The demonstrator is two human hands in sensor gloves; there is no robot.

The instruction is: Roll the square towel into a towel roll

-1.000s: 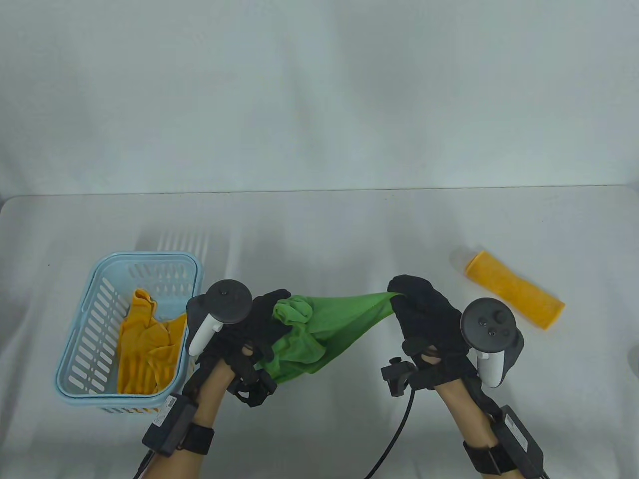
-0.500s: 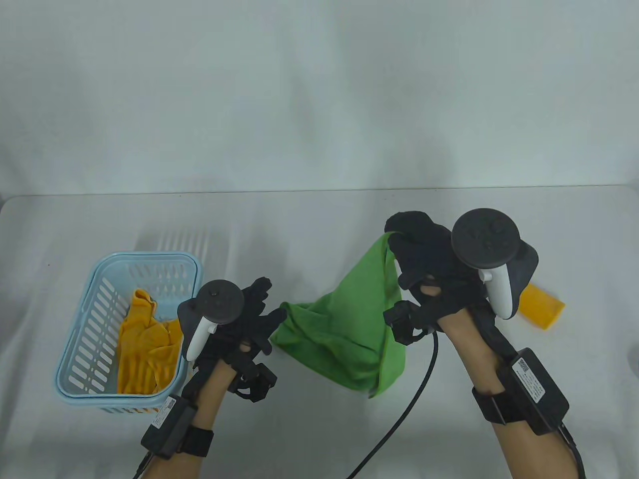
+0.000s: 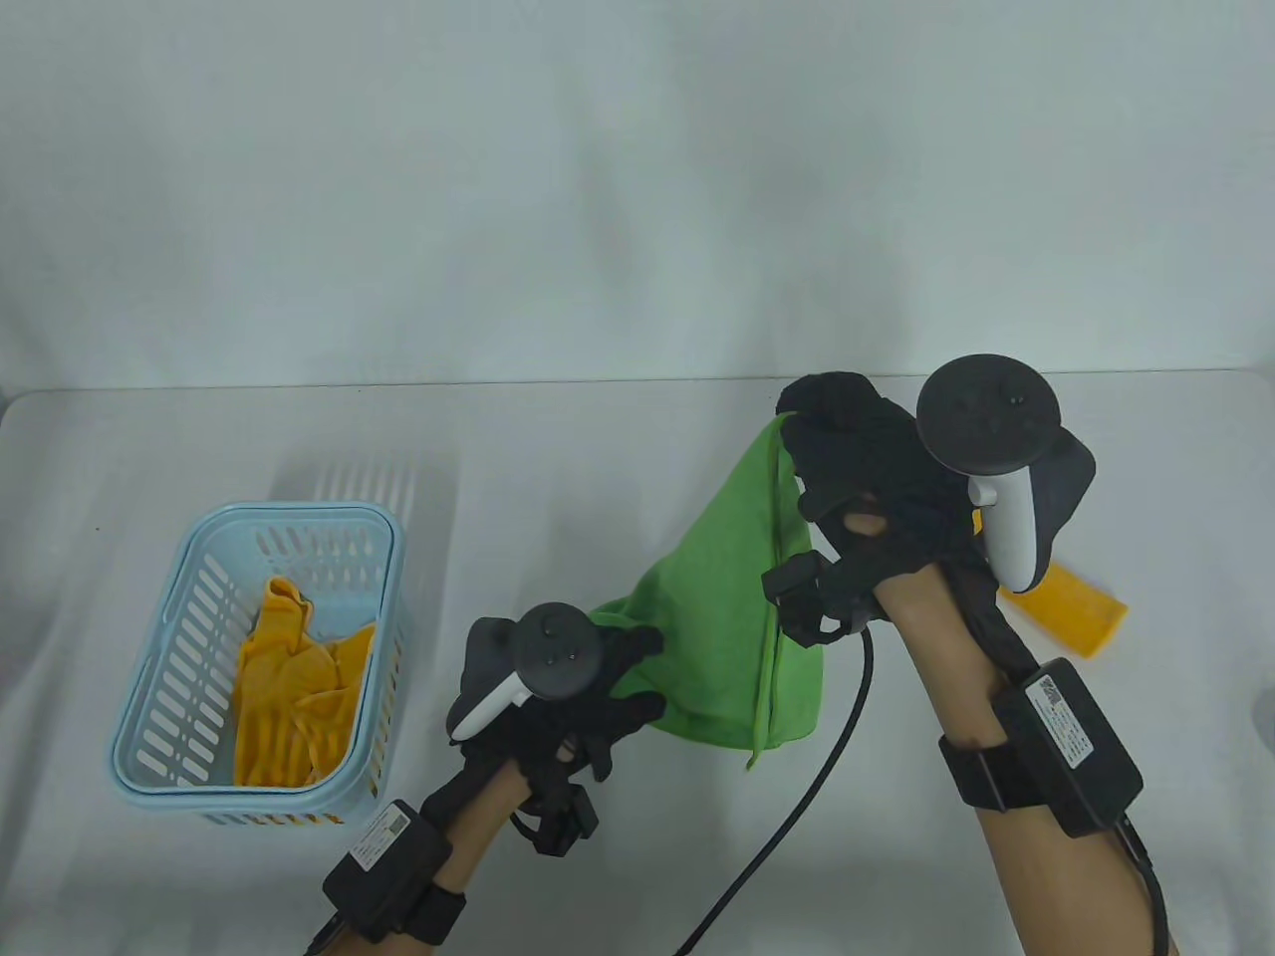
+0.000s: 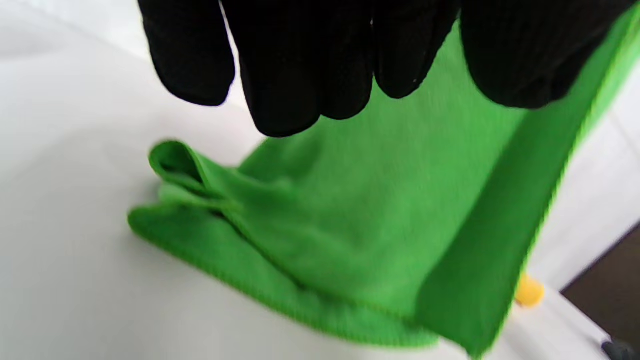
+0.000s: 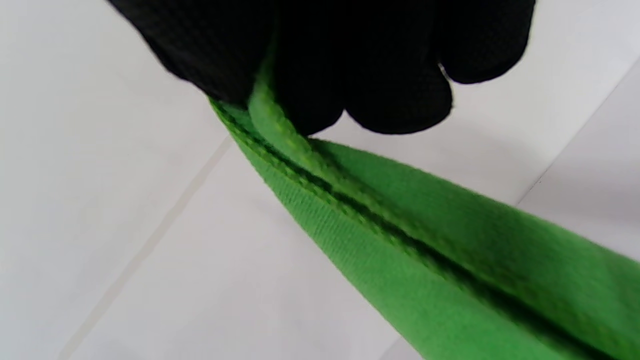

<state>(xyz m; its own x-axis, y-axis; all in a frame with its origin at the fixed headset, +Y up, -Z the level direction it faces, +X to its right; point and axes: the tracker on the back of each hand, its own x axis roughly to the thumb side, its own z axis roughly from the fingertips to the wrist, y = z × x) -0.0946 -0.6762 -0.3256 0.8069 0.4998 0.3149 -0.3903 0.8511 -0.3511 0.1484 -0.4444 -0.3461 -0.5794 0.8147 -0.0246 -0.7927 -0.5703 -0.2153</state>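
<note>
Table view: the right hand (image 3: 862, 448) is raised above the table (image 3: 637, 448), fingers closed around the top corner of the green towel (image 3: 727, 617). The towel hangs down from that grip in a loose triangle, its lower part bunched on the table between the two hands. The left hand (image 3: 588, 687) sits low, just left of the towel's bottom, fingers spread and loose; they reach the cloth's lower left edge, but whether they touch it cannot be told here. A light blue basket (image 3: 159, 697) with an orange cloth (image 3: 289, 687) in it stands well to the left. An orange towel roll (image 3: 1071, 607) lies on the table behind the right forearm, partly hidden.

Left wrist view: the left hand's fingers (image 4: 300, 65) hang apart, holding nothing, in front of the towel (image 4: 360, 215), whose folded lower edge rests on the table.

Right wrist view: the right hand's fingers (image 5: 310, 65) pinch the towel's (image 5: 450, 270) hemmed edge firmly, and the cloth runs away from them taut toward the lower right.
</note>
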